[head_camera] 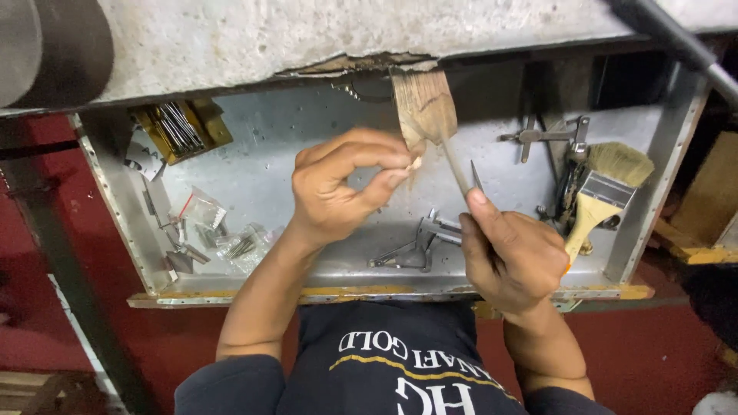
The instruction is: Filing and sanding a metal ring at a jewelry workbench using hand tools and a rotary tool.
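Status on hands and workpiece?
Left hand pinching wood piece. Right hand holding thin blade beside its stem. Both above metal tray; nothing between them.

The right hand hides the thin blade's handle; bagged bits perhaps screws.

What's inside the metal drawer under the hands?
The drawer holds a paintbrush, a caliper, small plastic bags, a yellow box of metal pieces, and a clamp-like tool. The left hand and right hand cover part of its floor.
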